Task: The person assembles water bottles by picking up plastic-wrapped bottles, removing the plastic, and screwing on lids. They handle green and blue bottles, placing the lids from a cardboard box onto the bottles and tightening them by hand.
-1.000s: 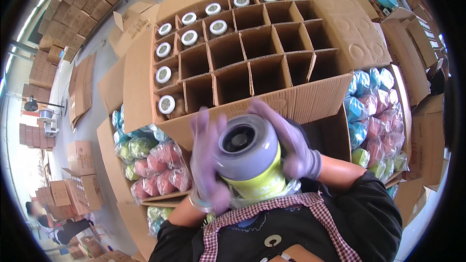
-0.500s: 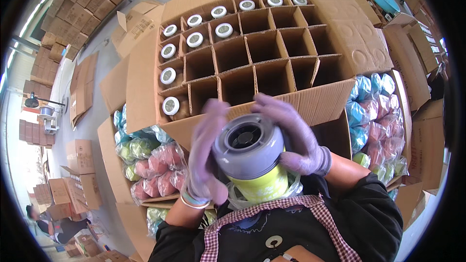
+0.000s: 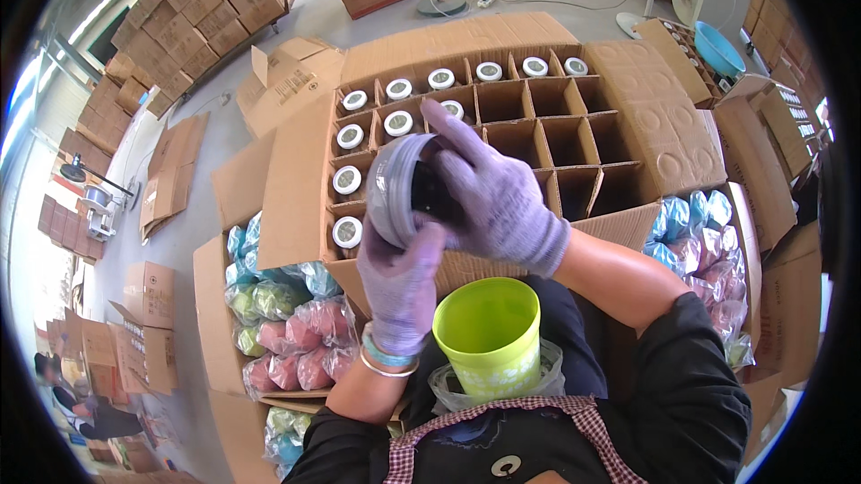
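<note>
Above my lap, a grey, round, lid-like piece (image 3: 391,186) is tipped on its side, its dark hollow turned toward my right. My left hand (image 3: 399,287), in a lilac knit glove, grips its lower edge. My right hand (image 3: 502,197), gloved alike, curls its fingers over the rim and into the dark opening, partly hiding it. Below, a lime-green cup (image 3: 489,331) with a pale pattern stands open-mouthed against my apron, clear plastic bunched around its base. In front is a large divided carton (image 3: 296,188), with white-capped items (image 3: 347,232) in its left and far compartments.
Wrapped blue, green and red items (image 3: 300,340) fill a carton at the left; similar wrapped pieces (image 3: 708,251) lie at the right. Cartons are stacked (image 3: 193,22) at the far left. A blue basin (image 3: 717,49) sits far right. A co-worker (image 3: 90,403) is at lower left.
The grey piece has come up off the green cup, whose open mouth now shows. Both hands moved up and away with it and turned it sideways. My view has shifted slightly.
</note>
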{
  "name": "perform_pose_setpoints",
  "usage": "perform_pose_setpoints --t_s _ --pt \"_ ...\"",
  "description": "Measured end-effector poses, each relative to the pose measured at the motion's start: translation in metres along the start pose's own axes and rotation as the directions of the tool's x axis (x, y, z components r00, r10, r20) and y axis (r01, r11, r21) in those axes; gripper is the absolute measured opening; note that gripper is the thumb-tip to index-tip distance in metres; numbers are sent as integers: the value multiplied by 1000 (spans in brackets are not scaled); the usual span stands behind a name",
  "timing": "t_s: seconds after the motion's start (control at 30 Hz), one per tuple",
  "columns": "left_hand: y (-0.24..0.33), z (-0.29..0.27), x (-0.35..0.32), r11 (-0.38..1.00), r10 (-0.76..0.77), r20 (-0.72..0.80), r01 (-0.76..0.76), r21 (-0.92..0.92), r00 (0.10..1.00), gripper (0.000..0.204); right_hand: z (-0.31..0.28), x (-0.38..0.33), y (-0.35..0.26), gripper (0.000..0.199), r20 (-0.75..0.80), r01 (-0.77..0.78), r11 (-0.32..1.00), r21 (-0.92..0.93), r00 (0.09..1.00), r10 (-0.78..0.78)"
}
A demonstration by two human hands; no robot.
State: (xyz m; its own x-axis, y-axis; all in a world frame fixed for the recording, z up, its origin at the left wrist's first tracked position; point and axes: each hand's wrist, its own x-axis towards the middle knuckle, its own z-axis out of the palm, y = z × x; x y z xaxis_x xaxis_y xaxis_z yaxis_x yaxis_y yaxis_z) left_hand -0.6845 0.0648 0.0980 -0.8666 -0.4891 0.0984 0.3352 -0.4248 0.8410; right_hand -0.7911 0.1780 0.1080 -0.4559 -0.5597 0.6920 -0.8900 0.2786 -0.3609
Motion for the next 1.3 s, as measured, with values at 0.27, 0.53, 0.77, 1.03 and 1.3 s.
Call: perform_pose_setpoints --t_s 0.27,0.53,0.77,1.03,1.3 --pt "-15 -71 20 964 230 -63 -236 -125 971 60 32 42 65 15 -199 -79 734 674 938 283" --pt "-69 -84 -6 614 -266 512 553 -564 817 59 118 93 194 52 631 -120 891 -438 664 400" --pt "-68 -96 16 939 -101 264 179 -292 959 58 36 128 130 48 373 -137 911 -388 881 291" --pt "-48 -91 51 968 186 304 -122 -218 934 58 -87 40 0 61 -78 53 996 70 996 -47" --pt "18 -118 44 993 101 471 -119 9 876 47 -58 -96 -19 135 308 -123 774 621 947 -96"
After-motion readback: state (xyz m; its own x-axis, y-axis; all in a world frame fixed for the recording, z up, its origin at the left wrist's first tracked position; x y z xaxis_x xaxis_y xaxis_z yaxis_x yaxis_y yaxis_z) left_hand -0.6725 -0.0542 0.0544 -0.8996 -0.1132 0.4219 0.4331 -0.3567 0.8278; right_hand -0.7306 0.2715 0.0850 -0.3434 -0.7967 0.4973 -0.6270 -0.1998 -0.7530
